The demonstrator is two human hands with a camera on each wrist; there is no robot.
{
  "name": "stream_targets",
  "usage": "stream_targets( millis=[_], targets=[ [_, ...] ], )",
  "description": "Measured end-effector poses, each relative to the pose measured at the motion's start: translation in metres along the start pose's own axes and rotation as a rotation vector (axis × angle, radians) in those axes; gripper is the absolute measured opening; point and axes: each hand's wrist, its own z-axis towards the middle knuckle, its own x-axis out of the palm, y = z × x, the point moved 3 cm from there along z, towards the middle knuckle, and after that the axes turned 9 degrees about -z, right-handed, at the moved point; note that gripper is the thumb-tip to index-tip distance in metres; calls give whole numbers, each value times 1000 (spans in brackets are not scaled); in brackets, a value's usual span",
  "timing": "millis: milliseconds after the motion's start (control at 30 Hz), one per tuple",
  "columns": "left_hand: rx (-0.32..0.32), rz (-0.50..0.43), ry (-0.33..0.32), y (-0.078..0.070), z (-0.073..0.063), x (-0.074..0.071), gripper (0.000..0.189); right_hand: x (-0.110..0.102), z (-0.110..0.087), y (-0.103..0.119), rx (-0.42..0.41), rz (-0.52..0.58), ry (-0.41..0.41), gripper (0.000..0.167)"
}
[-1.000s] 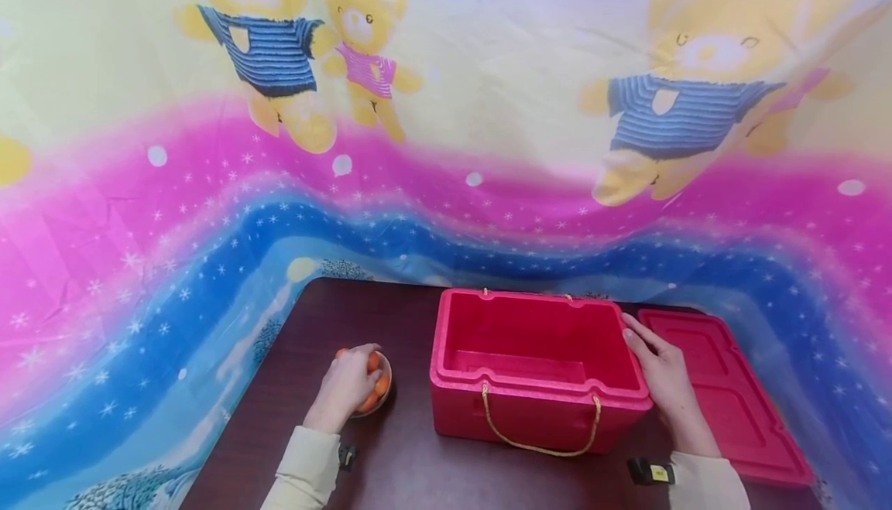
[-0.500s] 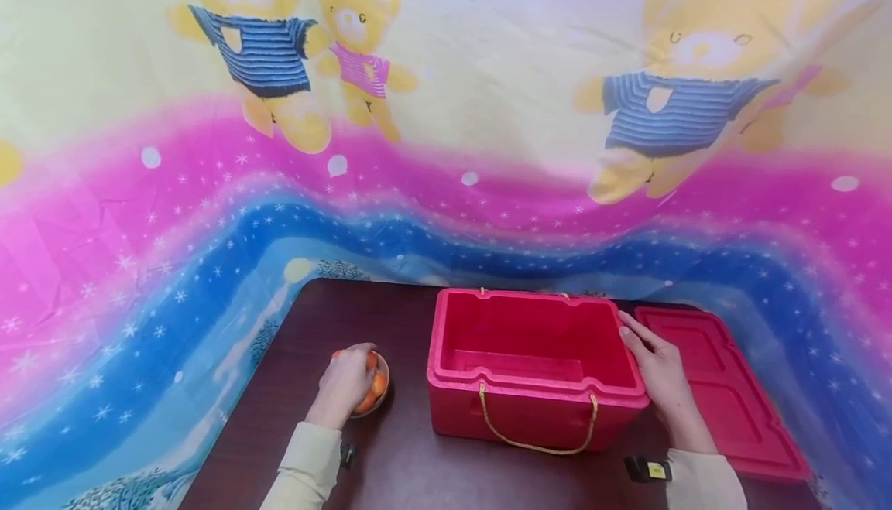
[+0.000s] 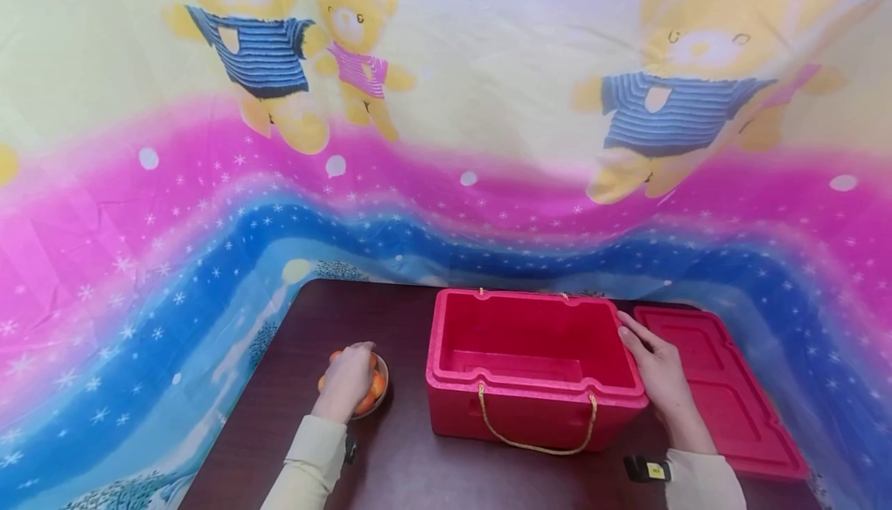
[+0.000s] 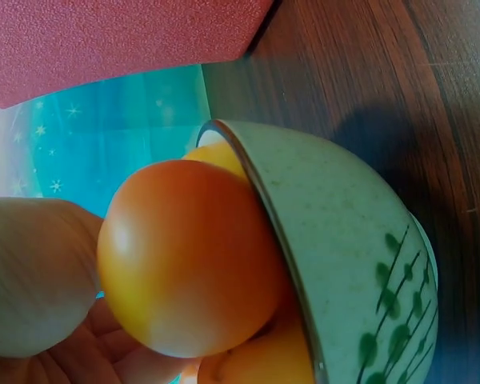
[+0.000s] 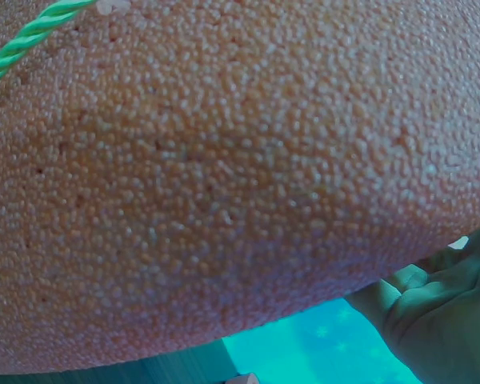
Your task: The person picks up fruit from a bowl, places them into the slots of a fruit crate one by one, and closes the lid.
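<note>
At the left of the table my left hand (image 3: pixel 348 380) reaches over a small bowl (image 4: pixel 344 216) heaped with round orange-red fruits (image 3: pixel 379 385). In the left wrist view the thumb (image 4: pixel 32 276) presses against one smooth orange-red fruit (image 4: pixel 188 256) at the bowl's rim, with curled fingers partly seen behind it. The bowl is pale green with painted leaves. A red foam box (image 3: pixel 536 417) stands lidless in the middle, its inside bare. My right hand (image 3: pixel 658 371) rests along the box's right side, fingers fairly straight near the upper rim; some fingers are hidden.
A red lid (image 3: pixel 725 394) lies flat on the table (image 3: pixel 390 467) to the right of the box. A rope handle (image 3: pixel 536 446) hangs on the box's near side. Behind the table hangs a bear-print cloth (image 3: pixel 488 208).
The left hand has shifted slightly over the bowl, and a fruit now shows at its left side. The right hand stays at the box. The view has shifted a little.
</note>
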Motion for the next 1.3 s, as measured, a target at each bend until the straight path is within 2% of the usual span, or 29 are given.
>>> stream_targets(
  millis=[200,300,467,700,900,1100,1300],
  targets=[
    [-23,10,-3,0,2,2,40,0,0,-1,5,7,2,69],
    [-8,23,-14,-1,2,3,33,1,0,-1,7,15,3,70],
    [51,63,-27,-3,2,2,19,1,0,-1,6,23,1,70],
    [52,53,-10,-3,2,3,20,1,1,-2,6,35,0,70],
    [79,76,-27,-4,1,3,22,2,0,-2,-2,29,-6,68],
    [77,81,-29,-4,1,3,24,2,-2,-1,2,29,-9,68],
    [120,92,-81,-6,2,3,21,1,-1,0,1,11,-6,68]
  ],
)
